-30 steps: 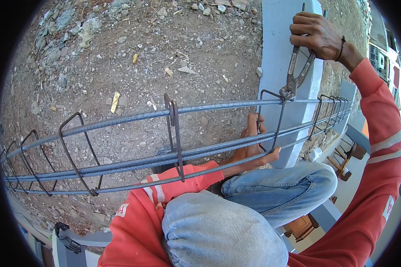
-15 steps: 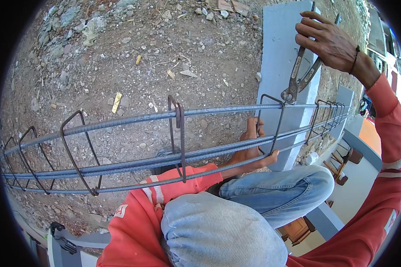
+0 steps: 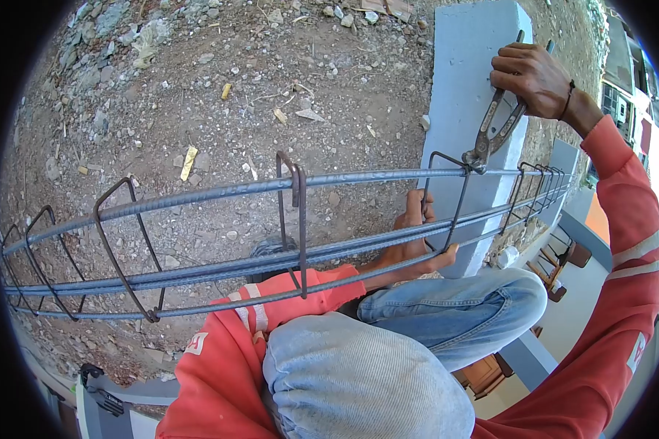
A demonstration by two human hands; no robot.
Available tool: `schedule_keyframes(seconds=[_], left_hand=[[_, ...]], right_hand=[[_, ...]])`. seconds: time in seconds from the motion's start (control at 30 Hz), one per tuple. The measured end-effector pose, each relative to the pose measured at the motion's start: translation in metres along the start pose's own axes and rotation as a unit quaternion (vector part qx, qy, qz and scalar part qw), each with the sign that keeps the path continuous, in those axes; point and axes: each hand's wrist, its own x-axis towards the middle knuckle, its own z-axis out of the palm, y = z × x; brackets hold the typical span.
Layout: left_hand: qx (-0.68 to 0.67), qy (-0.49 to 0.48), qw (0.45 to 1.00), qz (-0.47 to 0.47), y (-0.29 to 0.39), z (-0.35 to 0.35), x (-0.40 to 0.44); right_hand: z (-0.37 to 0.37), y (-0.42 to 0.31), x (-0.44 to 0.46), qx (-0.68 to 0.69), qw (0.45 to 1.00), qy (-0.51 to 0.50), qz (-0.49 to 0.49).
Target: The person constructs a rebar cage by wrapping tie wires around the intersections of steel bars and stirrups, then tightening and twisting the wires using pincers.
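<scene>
My right hand is closed around the handles of metal pincers. The pincers' jaws are at the top bar of a long rebar cage, at the corner of a square stirrup. Below the top bar, my left hand is wrapped round the cage at that same stirrup, partly hidden behind the bars. More stirrups stand along the cage to the left, and a close group of them shows at the far right.
A pale blue-grey concrete beam lies behind the cage on stony ground. My bent knee is under the bars. Wooden chairs and a white container stand at the right.
My right hand first moved up and right with the handles spreading, then came back down with the handles closer together. My left hand has stayed on the stirrup.
</scene>
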Motion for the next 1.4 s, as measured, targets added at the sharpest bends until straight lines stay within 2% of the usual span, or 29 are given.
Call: schedule_keyframes(seconds=[0.07,0.13,0.2,0.27,0.37,0.53,0.57,0.6,0.63,0.67,0.73,0.8,0.87,0.9,0.93,1.0,1.03,1.07,1.13,1.17,1.23,1.33,1.4], left_hand=[[-0.008,0.004,1.0,0.014,0.001,0.0,0.001],[-0.009,0.002,1.0,0.008,0.0,0.0,0.001],[-0.004,0.0,1.0,0.002,0.0,-0.001,0.001],[0.003,-0.004,1.0,-0.006,-0.001,-0.002,0.003],[0.008,-0.021,1.0,0.016,0.002,-0.005,0.004],[0.021,-0.031,0.999,0.005,0.003,-0.006,0.005],[0.023,-0.03,0.999,0.006,0.002,-0.006,0.006],[0.013,-0.021,1.0,0.005,0.0,-0.004,0.005],[0.002,-0.012,1.0,0.003,0.0,-0.002,0.003],[0.002,-0.015,1.0,0.003,0.0,-0.001,0.001],[-0.016,-0.01,0.999,-0.026,0.0,0.0,0.001],[-0.007,0.001,1.0,-0.003,-0.002,0.0,0.002],[0.0,0.014,1.0,0.016,-0.004,0.001,0.0],[-0.001,0.01,1.0,0.019,-0.003,0.0,0.0],[-0.002,0.005,1.0,0.021,-0.002,-0.001,0.001],[-0.008,0.0,1.0,0.009,0.001,-0.002,0.002],[-0.012,-0.002,1.0,-0.004,0.003,-0.001,0.001],[-0.012,-0.004,1.0,-0.003,0.002,0.0,0.001],[-0.003,0.007,1.0,0.015,0.0,-0.001,0.002],[-0.002,0.006,1.0,0.017,0.001,-0.001,0.001],[-0.011,-0.006,1.0,-0.025,0.005,-0.003,0.001],[-0.015,-0.014,1.0,-0.02,0.004,-0.003,0.0],[-0.02,-0.022,0.999,-0.026,0.002,-0.002,0.0]], right_hand=[[-0.005,0.0,0.001,0.001,1.0,0.02,-0.002],[-0.019,0.002,0.002,0.007,0.997,-0.078,0.006],[-0.048,-0.01,0.001,-0.014,0.997,-0.071,0.013],[-0.097,-0.036,0.01,-0.116,0.98,-0.15,0.066],[-0.131,-0.058,0.011,-0.143,0.967,-0.199,0.072],[-0.12,-0.057,-0.01,-0.11,0.955,-0.253,0.107],[-0.118,-0.054,-0.012,-0.012,0.947,-0.292,0.131],[-0.114,-0.05,-0.015,0.088,0.928,-0.329,0.153],[-0.11,-0.037,-0.01,0.213,0.889,-0.388,0.119],[-0.106,-0.032,-0.009,0.215,0.888,-0.388,0.121],[-0.112,-0.03,0.009,0.323,0.709,-0.566,0.269],[-0.106,-0.028,0.004,0.346,0.714,-0.548,0.263],[-0.111,-0.038,-0.003,0.298,0.815,-0.426,0.255],[-0.107,-0.044,-0.018,0.175,0.918,-0.319,0.155],[-0.103,-0.049,-0.027,0.175,0.918,-0.32,0.158],[-0.093,-0.056,-0.045,-0.008,0.964,-0.201,0.172],[-0.085,-0.053,-0.062,-0.088,0.974,-0.178,0.113],[-0.076,-0.053,-0.077,-0.089,0.973,-0.179,0.115],[-0.065,-0.056,-0.088,-0.145,0.987,0.011,0.069],[-0.054,-0.057,-0.095,-0.156,0.983,0.035,0.095],[-0.051,-0.064,-0.095,-0.155,0.981,0.036,0.113],[-0.049,-0.069,-0.099,-0.142,0.98,0.024,0.14],[-0.041,-0.068,-0.107,-0.151,0.978,-0.029,0.141]])
